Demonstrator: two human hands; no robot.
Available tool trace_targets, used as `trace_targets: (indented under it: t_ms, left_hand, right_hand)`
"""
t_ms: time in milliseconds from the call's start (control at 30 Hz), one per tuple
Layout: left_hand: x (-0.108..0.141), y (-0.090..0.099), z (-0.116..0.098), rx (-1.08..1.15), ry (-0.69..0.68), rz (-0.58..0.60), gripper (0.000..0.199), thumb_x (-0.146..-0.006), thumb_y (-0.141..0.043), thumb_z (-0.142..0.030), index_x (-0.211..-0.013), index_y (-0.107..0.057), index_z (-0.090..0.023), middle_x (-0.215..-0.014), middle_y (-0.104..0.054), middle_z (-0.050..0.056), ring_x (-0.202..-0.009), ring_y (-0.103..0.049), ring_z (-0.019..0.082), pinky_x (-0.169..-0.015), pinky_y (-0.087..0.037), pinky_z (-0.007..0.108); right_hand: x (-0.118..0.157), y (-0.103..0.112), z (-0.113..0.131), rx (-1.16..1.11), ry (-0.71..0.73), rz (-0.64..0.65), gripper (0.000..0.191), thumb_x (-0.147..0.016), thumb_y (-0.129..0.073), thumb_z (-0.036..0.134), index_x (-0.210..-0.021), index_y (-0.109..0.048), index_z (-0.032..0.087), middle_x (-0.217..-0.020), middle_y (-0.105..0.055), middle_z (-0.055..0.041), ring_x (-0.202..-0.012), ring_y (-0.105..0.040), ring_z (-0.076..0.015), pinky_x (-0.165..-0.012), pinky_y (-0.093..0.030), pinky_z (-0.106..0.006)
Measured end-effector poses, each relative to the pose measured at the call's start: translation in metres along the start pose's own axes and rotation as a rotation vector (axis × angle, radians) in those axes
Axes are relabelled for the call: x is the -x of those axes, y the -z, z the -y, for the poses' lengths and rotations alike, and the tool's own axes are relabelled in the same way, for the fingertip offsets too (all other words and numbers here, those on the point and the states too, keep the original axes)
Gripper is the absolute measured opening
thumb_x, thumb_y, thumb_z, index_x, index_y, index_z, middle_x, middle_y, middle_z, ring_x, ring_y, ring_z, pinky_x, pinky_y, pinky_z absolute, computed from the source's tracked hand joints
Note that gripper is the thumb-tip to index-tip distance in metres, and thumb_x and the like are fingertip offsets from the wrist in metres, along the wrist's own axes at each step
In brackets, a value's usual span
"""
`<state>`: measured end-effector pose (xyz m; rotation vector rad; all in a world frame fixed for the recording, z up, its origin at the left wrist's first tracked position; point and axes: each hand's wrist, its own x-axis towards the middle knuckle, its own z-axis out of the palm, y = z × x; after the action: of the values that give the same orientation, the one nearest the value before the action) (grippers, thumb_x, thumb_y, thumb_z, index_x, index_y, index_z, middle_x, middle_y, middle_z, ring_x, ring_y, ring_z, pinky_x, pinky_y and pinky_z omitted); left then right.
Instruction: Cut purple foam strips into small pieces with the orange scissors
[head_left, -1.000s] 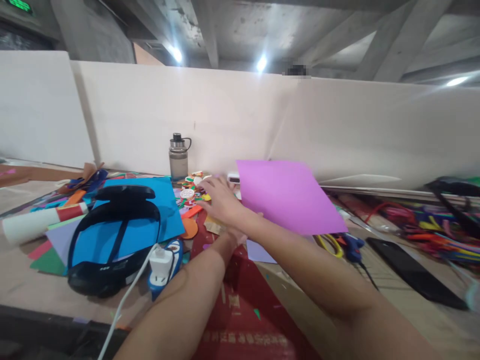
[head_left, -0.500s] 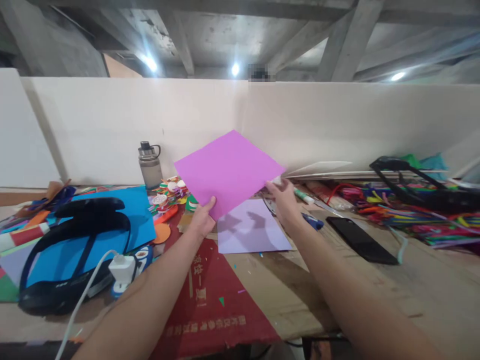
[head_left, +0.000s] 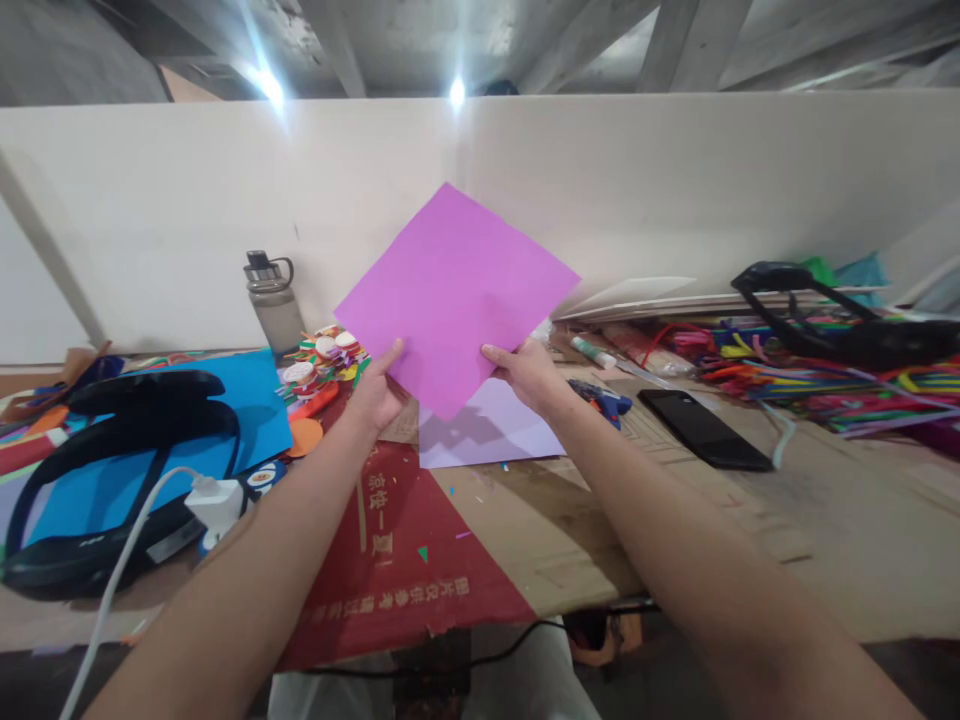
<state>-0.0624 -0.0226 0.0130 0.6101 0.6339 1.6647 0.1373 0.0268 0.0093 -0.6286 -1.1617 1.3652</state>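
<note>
Between my two hands a bright purple sheet of paper [head_left: 457,290] is held up, turned so that one corner points down. My left hand [head_left: 379,390] pinches its lower left edge, thumb on the near face. On the lower right edge my right hand [head_left: 525,370] grips it the same way; the fingers behind the sheet are hidden. Below lies a pale lilac sheet [head_left: 487,430] on the table, partly covered by the purple one and by shadow.
Left are blue sheets [head_left: 262,400] under a black strapped headset [head_left: 142,400], a white charger plug [head_left: 215,503] and a water bottle [head_left: 274,305]. Right are a phone [head_left: 705,428], a glue stick [head_left: 592,352], a blue tool [head_left: 611,403] and colourful pipe cleaners [head_left: 757,375]. A white partition [head_left: 645,190] stands behind.
The purple sheet has been raised and tilted more upright. My right hand has shifted from its right corner down along the lower right edge. The view has tipped downward.
</note>
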Motion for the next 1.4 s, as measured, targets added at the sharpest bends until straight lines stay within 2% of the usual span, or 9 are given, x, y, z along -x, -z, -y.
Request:
trace_targets:
  t_ms: [100, 300, 500, 600, 733, 867, 1000, 1200, 1400]
  left_hand:
    - [-0.004, 0.003, -0.002, -0.019, -0.065, -0.011, 0.035, -0.082, -0.062, -0.004, -0.115, -0.066, -0.014, -0.093, -0.075, 0.005, -0.083, -0.071, 0.016, -0.097, -0.053, 0.036]
    - [-0.005, 0.000, 0.010, 0.064, -0.159, -0.081, 0.035, -0.085, -0.059, -0.001, -0.117, -0.065, -0.014, -0.102, -0.075, 0.007, -0.087, -0.071, 0.014, -0.098, -0.052, 0.032]
    - [0.001, -0.004, 0.008, 0.106, -0.101, -0.080, 0.028, -0.088, -0.059, -0.009, -0.114, -0.067, -0.015, -0.096, -0.076, 0.006, -0.078, -0.071, 0.014, -0.087, -0.057, 0.029]
    - [-0.003, 0.003, 0.001, 0.138, -0.112, -0.077, 0.025, -0.089, -0.059, -0.016, -0.112, -0.068, -0.016, -0.095, -0.076, 0.005, -0.078, -0.071, 0.015, -0.082, -0.058, 0.028]
    - [-0.015, 0.017, -0.006, 0.130, -0.195, -0.146, 0.024, -0.087, -0.060, -0.011, -0.109, -0.068, -0.018, -0.096, -0.076, 0.003, -0.082, -0.071, 0.013, -0.081, -0.057, 0.026]
    - [-0.020, 0.026, -0.005, 0.133, -0.246, -0.176, 0.028, -0.085, -0.060, -0.004, -0.108, -0.067, -0.020, -0.099, -0.075, 0.001, -0.084, -0.070, 0.011, -0.079, -0.057, 0.022]
    - [-0.014, 0.024, 0.000, 0.095, -0.172, -0.093, 0.029, -0.084, -0.060, -0.002, -0.106, -0.067, -0.018, -0.096, -0.075, 0.003, -0.077, -0.071, 0.012, -0.071, -0.059, 0.023]
    - [-0.008, 0.024, 0.002, 0.094, -0.067, -0.042, 0.029, -0.084, -0.058, -0.001, -0.107, -0.066, -0.016, -0.096, -0.075, 0.005, -0.082, -0.072, 0.017, -0.072, -0.061, 0.030]
    - [-0.014, 0.034, -0.007, 0.016, -0.073, -0.067, 0.013, -0.090, -0.057, -0.018, -0.098, -0.067, -0.014, -0.079, -0.074, 0.002, -0.063, -0.069, 0.012, -0.057, -0.057, 0.021]
  right_hand:
    - [0.001, -0.001, 0.000, -0.026, -0.003, 0.052, 0.042, -0.057, -0.085, 0.028, -0.093, -0.065, 0.017, -0.093, -0.071, -0.0037, -0.079, -0.066, -0.0160, -0.075, -0.059, -0.034]
    - [0.006, -0.012, -0.017, 0.017, -0.104, 0.154, 0.049, -0.054, -0.086, 0.033, -0.096, -0.065, 0.016, -0.098, -0.072, -0.0075, -0.082, -0.066, -0.0190, -0.075, -0.058, -0.037]
    - [0.003, -0.011, -0.031, 0.124, -0.088, 0.001, 0.038, -0.055, -0.076, 0.024, -0.091, -0.065, 0.016, -0.091, -0.071, -0.0083, -0.074, -0.064, -0.0188, -0.063, -0.056, -0.034]
    - [-0.003, -0.004, -0.032, 0.207, -0.074, -0.027, 0.032, -0.057, -0.073, 0.023, -0.087, -0.064, 0.016, -0.087, -0.071, -0.0081, -0.070, -0.062, -0.0179, -0.061, -0.055, -0.033]
    - [-0.008, 0.002, -0.031, 0.305, -0.038, -0.053, 0.034, -0.057, -0.073, 0.026, -0.088, -0.066, 0.014, -0.088, -0.072, -0.0094, -0.073, -0.064, -0.0190, -0.066, -0.055, -0.034]
    - [-0.007, 0.001, -0.027, 0.178, 0.053, -0.042, 0.044, -0.062, -0.073, 0.035, -0.101, -0.065, 0.015, -0.104, -0.072, -0.0110, -0.089, -0.067, -0.0214, -0.083, -0.055, -0.038]
    - [-0.009, 0.001, -0.020, 0.084, 0.149, -0.122, 0.047, -0.065, -0.071, 0.039, -0.105, -0.062, 0.017, -0.113, -0.070, -0.0113, -0.098, -0.067, -0.0212, -0.092, -0.052, -0.038]
    - [-0.020, 0.024, -0.004, 0.395, 0.255, -0.228, 0.044, -0.070, -0.063, 0.041, -0.106, -0.063, 0.015, -0.107, -0.072, -0.0117, -0.094, -0.067, -0.0226, -0.086, -0.053, -0.038]
    - [-0.025, 0.047, 0.018, 0.599, 0.327, -0.231, 0.040, -0.071, -0.063, 0.037, -0.104, -0.067, 0.014, -0.102, -0.073, -0.0106, -0.091, -0.067, -0.0243, -0.083, -0.053, -0.039]
